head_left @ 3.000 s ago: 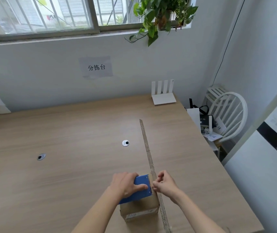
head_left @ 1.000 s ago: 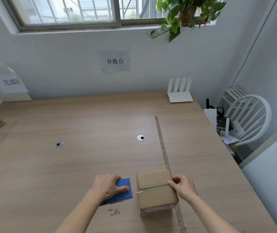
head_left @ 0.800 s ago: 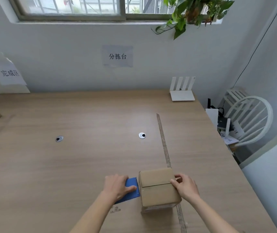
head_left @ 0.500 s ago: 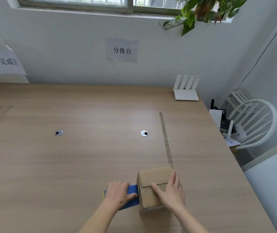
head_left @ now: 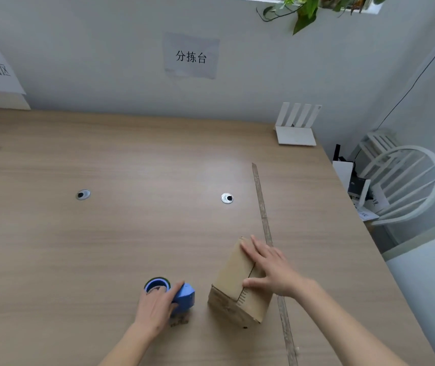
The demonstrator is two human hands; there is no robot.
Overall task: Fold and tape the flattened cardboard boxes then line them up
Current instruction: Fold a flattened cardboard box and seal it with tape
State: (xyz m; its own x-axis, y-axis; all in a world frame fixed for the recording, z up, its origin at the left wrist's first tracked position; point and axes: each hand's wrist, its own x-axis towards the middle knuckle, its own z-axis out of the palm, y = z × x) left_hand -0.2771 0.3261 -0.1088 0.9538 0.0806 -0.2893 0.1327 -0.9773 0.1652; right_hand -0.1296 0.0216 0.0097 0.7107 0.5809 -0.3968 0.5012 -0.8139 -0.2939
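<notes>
Cardboard box [head_left: 237, 286] was seen near the front edge of the table [head_left: 132, 233], tipped onto 1 lower edge so that it leaned to the left, just beside a long strip of tape [head_left: 263, 215] stuck along the tabletop. The right hand [head_left: 271, 268] was laid flat on the upper face, its fingers [head_left: 250, 247] spread and straight, the thumb pressed near the seam between the flaps. The left hand [head_left: 158, 305] was curled over a blue tape dispenser [head_left: 182, 297] resting on the table, well apart from the box.

The step in hand was judged to be the turning of the box so that an untaped seam could be reached. For that to be done well, the flaps would have to be kept closed under the palm while the box was rolled, and the box set down square before the dispenser was brought back over the seam. If pressure were eased too early, the flaps could spring open.

The table was of pale wood grain, with 2 round cable holes [head_left: 227, 198] in its middle. A white router [head_left: 295, 128] was stood at the far right corner. 2 paper signs [head_left: 191, 56] were fixed to the grey wall, a trailing plant [head_left: 306, 9] was hung above, and a white chair [head_left: 406, 180] was placed beside the table at the right.
</notes>
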